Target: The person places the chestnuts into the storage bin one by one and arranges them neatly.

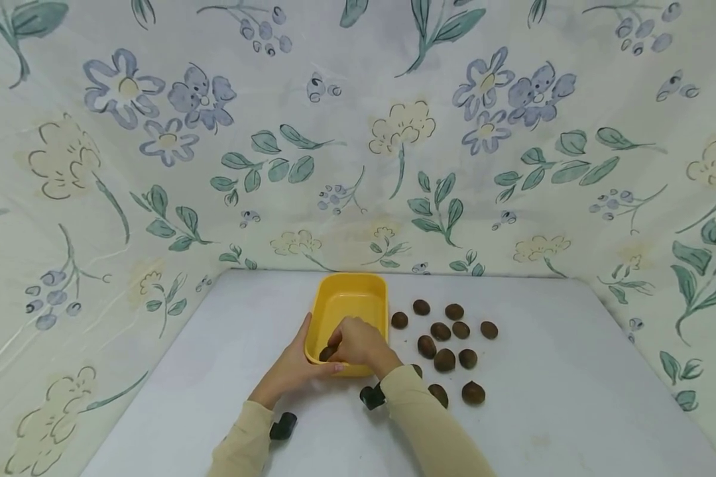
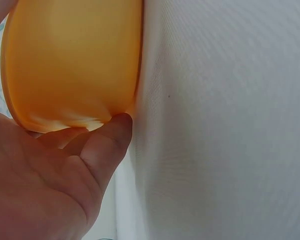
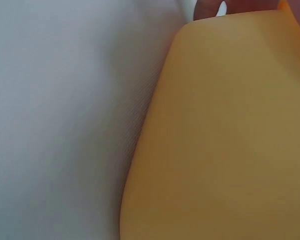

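Observation:
A yellow rectangular plastic container (image 1: 364, 306) stands on the table, and its wall (image 2: 75, 60) fills much of the left wrist view. My left hand (image 1: 294, 366) grips the near left corner, with the thumb along the near side and the fingers along the left side. Inside the container, close to that corner, my right hand (image 1: 358, 341) pinches a brown chestnut (image 1: 327, 354) low over the floor. Part of this chestnut is covered by the fingers. In the right wrist view the container's outer wall (image 3: 214, 140) hides the right hand's work.
Several chestnuts (image 1: 444, 360) lie scattered on the white table (image 1: 549, 377) to the right of the container. One chestnut (image 1: 417, 370) is partly covered by the right sleeve. A floral cloth (image 1: 358, 218) rises behind the table and along both sides.

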The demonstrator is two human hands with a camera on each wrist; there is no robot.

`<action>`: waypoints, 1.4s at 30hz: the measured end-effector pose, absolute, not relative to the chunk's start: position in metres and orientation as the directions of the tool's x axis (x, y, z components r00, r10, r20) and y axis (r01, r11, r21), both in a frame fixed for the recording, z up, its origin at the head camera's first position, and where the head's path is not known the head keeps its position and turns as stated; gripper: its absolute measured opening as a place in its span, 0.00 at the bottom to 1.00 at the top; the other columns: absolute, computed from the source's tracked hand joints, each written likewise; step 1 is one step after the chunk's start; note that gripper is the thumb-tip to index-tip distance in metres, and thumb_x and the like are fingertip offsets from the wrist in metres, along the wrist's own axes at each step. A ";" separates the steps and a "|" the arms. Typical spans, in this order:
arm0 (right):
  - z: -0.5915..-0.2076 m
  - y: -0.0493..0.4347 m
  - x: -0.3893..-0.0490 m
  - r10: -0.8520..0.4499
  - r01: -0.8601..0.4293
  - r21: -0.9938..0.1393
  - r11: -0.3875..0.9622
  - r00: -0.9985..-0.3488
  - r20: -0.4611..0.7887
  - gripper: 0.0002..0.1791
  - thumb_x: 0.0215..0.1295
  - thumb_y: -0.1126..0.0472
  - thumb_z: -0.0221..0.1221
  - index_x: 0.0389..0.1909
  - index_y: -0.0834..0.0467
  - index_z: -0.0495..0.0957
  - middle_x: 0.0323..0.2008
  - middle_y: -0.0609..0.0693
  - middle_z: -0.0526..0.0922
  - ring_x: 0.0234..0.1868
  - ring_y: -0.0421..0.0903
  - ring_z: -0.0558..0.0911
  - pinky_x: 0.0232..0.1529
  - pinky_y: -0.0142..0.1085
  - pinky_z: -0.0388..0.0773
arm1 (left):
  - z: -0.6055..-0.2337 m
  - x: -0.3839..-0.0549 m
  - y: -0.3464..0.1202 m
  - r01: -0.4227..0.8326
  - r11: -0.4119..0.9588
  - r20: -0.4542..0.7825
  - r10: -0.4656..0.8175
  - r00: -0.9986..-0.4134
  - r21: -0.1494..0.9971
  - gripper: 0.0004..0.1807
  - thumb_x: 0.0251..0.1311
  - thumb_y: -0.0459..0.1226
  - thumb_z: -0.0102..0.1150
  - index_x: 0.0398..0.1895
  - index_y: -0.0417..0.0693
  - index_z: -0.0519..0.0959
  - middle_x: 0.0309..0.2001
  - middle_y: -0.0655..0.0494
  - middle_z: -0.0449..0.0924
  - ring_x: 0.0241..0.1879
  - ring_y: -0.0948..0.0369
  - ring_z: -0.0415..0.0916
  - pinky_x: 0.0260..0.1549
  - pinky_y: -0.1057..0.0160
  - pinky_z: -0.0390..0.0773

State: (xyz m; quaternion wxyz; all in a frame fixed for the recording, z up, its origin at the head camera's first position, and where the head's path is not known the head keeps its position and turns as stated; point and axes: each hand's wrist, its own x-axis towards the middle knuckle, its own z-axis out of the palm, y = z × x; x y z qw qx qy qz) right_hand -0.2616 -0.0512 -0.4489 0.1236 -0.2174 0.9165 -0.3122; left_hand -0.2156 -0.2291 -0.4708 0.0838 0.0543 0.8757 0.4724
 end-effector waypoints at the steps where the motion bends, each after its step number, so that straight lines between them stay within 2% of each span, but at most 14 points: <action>1: -0.449 -0.052 -0.261 -0.472 -0.320 -0.619 0.717 -0.876 -0.094 0.08 0.56 0.55 0.77 0.36 0.50 0.93 0.27 0.38 0.89 0.31 0.40 0.79 0.41 0.32 0.80 | -0.471 -0.215 -0.229 0.011 0.548 -0.099 0.171 -0.980 0.837 0.75 0.49 0.59 0.78 0.85 0.51 0.31 0.85 0.43 0.42 0.79 0.42 0.57 0.77 0.33 0.57; 7: -0.448 -0.054 -0.260 -0.465 -0.331 -0.580 0.744 -0.880 -0.095 0.11 0.57 0.55 0.77 0.40 0.52 0.92 0.30 0.40 0.89 0.32 0.41 0.80 0.45 0.34 0.83 | -0.473 -0.215 -0.229 0.010 0.549 -0.096 0.163 -0.982 0.836 0.75 0.49 0.59 0.78 0.85 0.49 0.32 0.85 0.42 0.43 0.79 0.41 0.57 0.77 0.33 0.58; 13: -0.449 -0.051 -0.259 -0.431 -0.302 -0.598 0.742 -0.899 -0.081 0.23 0.56 0.52 0.77 0.51 0.55 0.88 0.49 0.48 0.90 0.47 0.46 0.85 0.60 0.43 0.83 | -0.476 -0.215 -0.229 -0.004 0.558 -0.109 0.156 -0.982 0.830 0.74 0.49 0.60 0.77 0.85 0.51 0.32 0.85 0.42 0.42 0.80 0.40 0.55 0.76 0.32 0.58; 16: -0.444 -0.045 -0.258 -0.430 -0.318 -0.630 0.709 -0.902 -0.029 0.24 0.58 0.51 0.76 0.54 0.55 0.87 0.52 0.48 0.89 0.53 0.47 0.85 0.62 0.43 0.83 | -0.476 -0.215 -0.229 -0.004 0.560 -0.109 0.154 -0.982 0.828 0.73 0.51 0.59 0.77 0.85 0.51 0.32 0.85 0.42 0.44 0.79 0.40 0.57 0.75 0.32 0.59; 21: -0.422 -0.024 -0.257 -0.417 -0.327 -0.690 0.645 -0.908 0.041 0.23 0.62 0.52 0.73 0.56 0.56 0.86 0.54 0.49 0.89 0.45 0.47 0.83 0.50 0.37 0.85 | -0.474 -0.216 -0.228 -0.010 0.569 -0.112 0.144 -0.983 0.822 0.73 0.51 0.59 0.76 0.85 0.52 0.32 0.85 0.42 0.45 0.79 0.40 0.57 0.75 0.31 0.60; 25: -0.403 0.005 -0.255 -0.368 -0.303 -0.749 0.589 -0.926 0.084 0.21 0.63 0.53 0.72 0.56 0.56 0.86 0.52 0.52 0.88 0.38 0.46 0.77 0.36 0.32 0.79 | -0.472 -0.218 -0.227 -0.005 0.556 -0.108 0.152 -0.982 0.831 0.73 0.50 0.58 0.77 0.85 0.52 0.32 0.85 0.43 0.44 0.80 0.40 0.56 0.76 0.32 0.59; 29: -0.396 0.041 -0.253 -0.299 -0.311 -0.780 0.542 -0.940 0.167 0.19 0.62 0.55 0.73 0.53 0.56 0.87 0.46 0.54 0.88 0.36 0.47 0.76 0.29 0.30 0.75 | -0.471 -0.219 -0.227 0.006 0.543 -0.096 0.159 -0.983 0.840 0.73 0.50 0.56 0.78 0.85 0.52 0.32 0.85 0.44 0.45 0.80 0.42 0.56 0.77 0.34 0.58; 35: -0.400 0.102 -0.254 -0.155 -0.283 -0.793 0.540 -0.959 0.236 0.17 0.62 0.55 0.72 0.51 0.55 0.87 0.46 0.53 0.89 0.39 0.48 0.78 0.35 0.30 0.77 | -0.470 -0.220 -0.226 0.002 0.536 -0.097 0.155 -0.983 0.844 0.75 0.48 0.55 0.80 0.85 0.52 0.32 0.85 0.45 0.44 0.81 0.42 0.53 0.78 0.34 0.56; 42: -0.413 0.157 -0.254 -0.056 -0.263 -0.781 0.566 -0.958 0.282 0.18 0.66 0.58 0.69 0.54 0.61 0.86 0.50 0.59 0.89 0.43 0.50 0.81 0.37 0.34 0.76 | -0.472 -0.216 -0.227 -0.030 0.547 -0.129 0.145 -0.981 0.837 0.75 0.47 0.56 0.80 0.85 0.54 0.32 0.85 0.44 0.44 0.81 0.41 0.52 0.77 0.33 0.56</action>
